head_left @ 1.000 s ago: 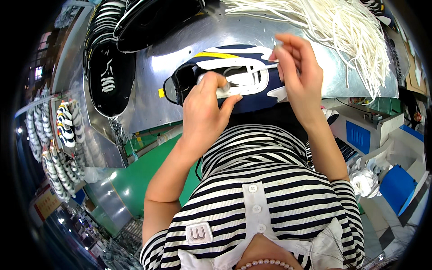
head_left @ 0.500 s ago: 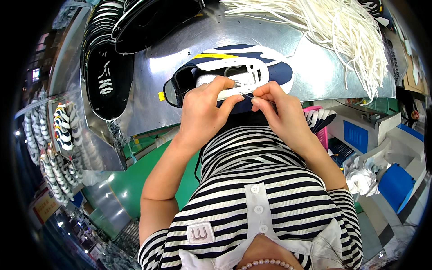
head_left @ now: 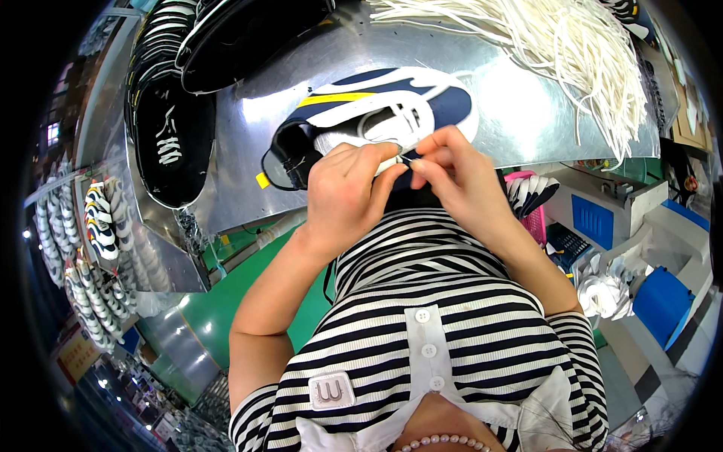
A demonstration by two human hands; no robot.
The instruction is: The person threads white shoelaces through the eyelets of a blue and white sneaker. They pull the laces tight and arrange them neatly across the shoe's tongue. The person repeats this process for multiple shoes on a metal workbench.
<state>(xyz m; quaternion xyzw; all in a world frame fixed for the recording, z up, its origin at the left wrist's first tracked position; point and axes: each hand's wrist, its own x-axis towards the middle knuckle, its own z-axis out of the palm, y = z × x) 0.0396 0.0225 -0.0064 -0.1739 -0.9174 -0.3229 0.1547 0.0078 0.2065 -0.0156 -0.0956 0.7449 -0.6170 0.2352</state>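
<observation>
A navy and white sneaker [head_left: 422,102] with a yellow stripe lies on its side on the shiny metal table [head_left: 520,113], its opening toward the left. My left hand [head_left: 348,192] presses on the shoe's near side, over the tongue area. My right hand [head_left: 452,169] meets it from the right, thumb and forefinger pinched on the end of a white lace [head_left: 393,160] at the eyelets. The two hands touch each other above the shoe's near edge.
A big bundle of white laces [head_left: 572,45] lies across the table's far right. Black shoes [head_left: 173,132] are stacked at the far left. Racks of striped shoes [head_left: 98,218] hang at left. Blue machine boxes [head_left: 599,218] and a pink basket [head_left: 531,207] sit at right.
My right hand came down from the shoe's far right end, where it held the lace up, and now pinches the lace beside my left hand. The left hand stayed on the shoe.
</observation>
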